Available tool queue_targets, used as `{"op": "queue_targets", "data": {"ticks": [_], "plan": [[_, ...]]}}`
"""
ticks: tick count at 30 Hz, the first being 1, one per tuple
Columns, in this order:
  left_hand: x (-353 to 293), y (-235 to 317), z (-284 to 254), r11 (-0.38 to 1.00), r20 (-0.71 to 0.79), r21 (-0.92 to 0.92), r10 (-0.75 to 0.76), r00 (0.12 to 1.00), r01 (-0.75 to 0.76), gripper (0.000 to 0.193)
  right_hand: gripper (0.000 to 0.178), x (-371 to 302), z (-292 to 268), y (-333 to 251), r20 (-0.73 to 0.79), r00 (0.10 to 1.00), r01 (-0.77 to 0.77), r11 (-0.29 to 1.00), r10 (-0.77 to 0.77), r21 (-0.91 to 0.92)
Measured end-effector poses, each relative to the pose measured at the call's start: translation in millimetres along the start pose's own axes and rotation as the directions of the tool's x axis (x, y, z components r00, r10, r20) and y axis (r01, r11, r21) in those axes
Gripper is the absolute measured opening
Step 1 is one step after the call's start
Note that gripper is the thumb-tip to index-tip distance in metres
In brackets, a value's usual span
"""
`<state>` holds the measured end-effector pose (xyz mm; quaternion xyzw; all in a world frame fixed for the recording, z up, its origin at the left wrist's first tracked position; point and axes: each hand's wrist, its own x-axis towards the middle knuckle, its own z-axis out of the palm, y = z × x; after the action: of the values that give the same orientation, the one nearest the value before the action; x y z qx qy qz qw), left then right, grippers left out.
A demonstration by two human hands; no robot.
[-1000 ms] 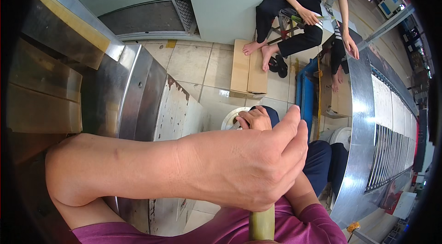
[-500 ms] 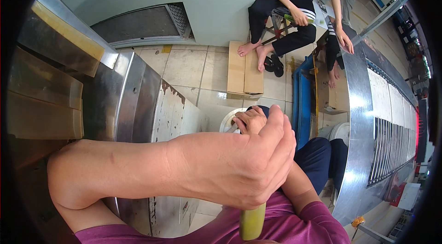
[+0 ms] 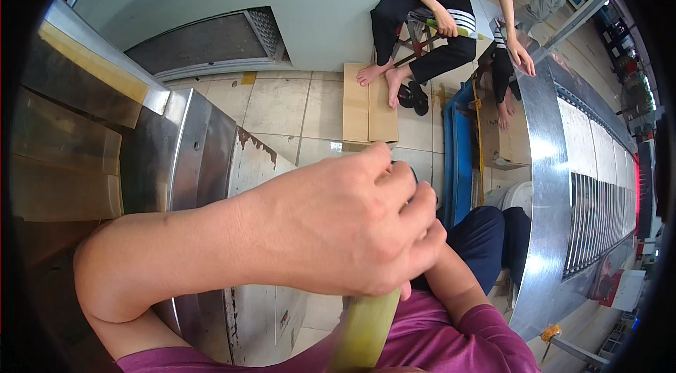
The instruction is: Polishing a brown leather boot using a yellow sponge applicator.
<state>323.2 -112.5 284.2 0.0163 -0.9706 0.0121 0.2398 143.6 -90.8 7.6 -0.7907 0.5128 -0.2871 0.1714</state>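
Note:
My left hand (image 3: 352, 225) crosses the middle of the view, back upward, with its fingers curled. Below it protrudes a smooth yellow-green long piece (image 3: 362, 331), blurred and cut off by the lower edge. The hand appears closed around its upper part; what kind of thing it is, I cannot make out. My right forearm (image 3: 461, 278) reaches in from the lower right. My right hand is hidden behind the left one, so its fingers do not show.
A metal-edged bench (image 3: 546, 232) with a slatted grille runs along the right. A metal cabinet (image 3: 201, 155) stands at left. Ahead, a seated person (image 3: 436, 21) holding something green rests bare feet on a flattened cardboard box (image 3: 370, 116). A blue frame (image 3: 458, 162) stands beside the bench.
My left hand has turned and now covers my right hand and the white round rim seen earlier. More of the yellow-green piece shows, shifted slightly left.

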Motion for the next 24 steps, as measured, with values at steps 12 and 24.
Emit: {"op": "queue_targets", "data": {"ticks": [12, 24], "plan": [[5, -1, -15, 0.979, 0.194, -0.135, -0.125, 0.973, 0.153, 0.041, 0.019, -1, 3, 4, -0.014, 0.999, 0.049, 0.997, -0.050, -0.055], [5, 5, -17, 0.992, 0.199, 0.004, -0.123, 0.972, 0.124, 0.041, 0.021, 3, -5, -7, 0.024, 1.000, 0.018, 0.999, -0.017, -0.046]]}}
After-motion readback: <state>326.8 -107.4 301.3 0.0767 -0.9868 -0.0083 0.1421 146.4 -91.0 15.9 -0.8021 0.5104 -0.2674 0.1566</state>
